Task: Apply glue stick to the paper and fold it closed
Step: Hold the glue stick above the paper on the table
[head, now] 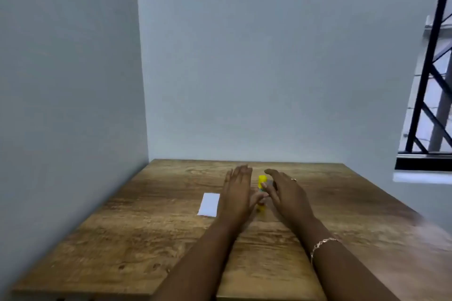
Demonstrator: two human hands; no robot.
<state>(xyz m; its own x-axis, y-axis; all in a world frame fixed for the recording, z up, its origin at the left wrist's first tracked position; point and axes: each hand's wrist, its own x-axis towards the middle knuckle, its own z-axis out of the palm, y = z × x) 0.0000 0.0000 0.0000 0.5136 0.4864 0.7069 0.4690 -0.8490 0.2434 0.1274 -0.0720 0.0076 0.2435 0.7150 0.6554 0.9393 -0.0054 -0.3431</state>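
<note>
My left hand and right hand are both out over the wooden table, palms turned inward, fingers stretched forward and loose. Neither grasps anything. The yellow glue stick stands between my palms, and both thumbs reach in toward its middle. The picture is too blurred there for me to say whether they touch it.

The white paper lies flat just outside my left hand, on the little-finger side. It is apart from the stick, and nothing rests on it.

I judge the step in hand to be taking up the stick, with no glue laid down yet. To do it well, I should wrap my right fingers round the lower barrel, not the top. That leaves my left free to pull or twist off the cap. I should close gently, since a nudge from either thumb could tip an upright stick over and send it rolling.

Once the stick is bared, my left hand should go back across to the paper and pin it flat with straight fingers. Then the strokes will not drag or wrinkle the sheet.
</note>
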